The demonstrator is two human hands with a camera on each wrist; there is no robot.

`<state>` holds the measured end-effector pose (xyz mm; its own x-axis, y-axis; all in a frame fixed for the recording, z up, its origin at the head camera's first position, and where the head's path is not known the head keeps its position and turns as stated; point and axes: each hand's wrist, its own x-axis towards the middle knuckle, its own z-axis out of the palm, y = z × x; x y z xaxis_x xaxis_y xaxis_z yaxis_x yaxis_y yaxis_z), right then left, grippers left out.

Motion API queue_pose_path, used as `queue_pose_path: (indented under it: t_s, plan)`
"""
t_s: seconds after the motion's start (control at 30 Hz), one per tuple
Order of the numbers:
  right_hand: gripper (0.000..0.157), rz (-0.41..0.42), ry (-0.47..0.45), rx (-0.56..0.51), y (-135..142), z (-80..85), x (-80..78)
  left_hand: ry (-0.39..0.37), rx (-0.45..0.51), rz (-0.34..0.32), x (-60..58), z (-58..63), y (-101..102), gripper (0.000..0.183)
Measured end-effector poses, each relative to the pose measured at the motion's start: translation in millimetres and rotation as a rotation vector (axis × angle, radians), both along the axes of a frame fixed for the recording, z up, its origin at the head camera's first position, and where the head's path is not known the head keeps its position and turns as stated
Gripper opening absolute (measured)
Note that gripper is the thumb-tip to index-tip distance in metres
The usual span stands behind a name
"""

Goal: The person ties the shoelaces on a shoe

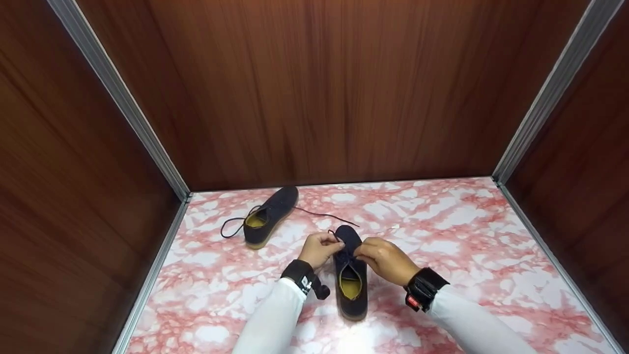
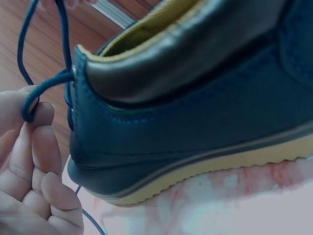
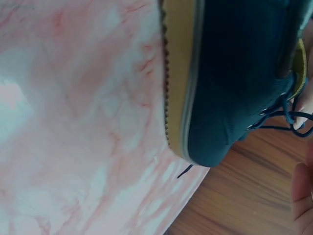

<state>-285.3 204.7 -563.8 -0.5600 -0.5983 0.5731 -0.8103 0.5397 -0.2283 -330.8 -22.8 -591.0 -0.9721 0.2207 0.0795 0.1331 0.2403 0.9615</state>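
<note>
A dark navy shoe (image 1: 353, 295) with a yellow lining stands upright, toe pointing away, between my hands. My left hand (image 1: 318, 250) is at its left side, thumb and finger pinching a loop of its dark blue shoelace (image 2: 46, 87). From the right, my right hand (image 1: 388, 258) holds the lace over the shoe's front, fingers bent together. Strands of lace rise toward the right fingers at the top of the left wrist view. In the right wrist view, the right fingers (image 3: 302, 193) are mostly cut off by the frame edge.
A second dark shoe (image 1: 275, 214) lies behind and to the left, its loose laces trailing both ways on the red-and-white marbled surface (image 1: 457, 285). Brown wood-look panels (image 1: 339, 98) with metal corner strips enclose the back and sides.
</note>
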Motion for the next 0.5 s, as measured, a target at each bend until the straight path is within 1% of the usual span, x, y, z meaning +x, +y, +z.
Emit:
queue_pose_path:
  t_s: [0.07, 0.3, 0.4, 0.5]
  plan:
    - [0.009, -0.023, -0.019, 0.01, 0, -2.1, -0.1, -0.007, 0.0, 0.0, 0.7, -2.0, -1, 0.016]
    - [0.011, -0.076, -0.061, 0.021, -2, -11.6, 0.3, -0.079, 0.005, -0.001, 3.3, -5.9, -5, 0.018]
    - [0.011, -0.09, -0.081, 0.009, -3, -15.5, -0.2, -0.079, 0.004, -0.006, 4.3, -7.6, -5, 0.019]
    - [0.012, -0.102, -0.104, -0.025, -5, -19.1, -1.5, -0.087, 0.025, -0.002, 4.4, -9.3, -6, 0.018]
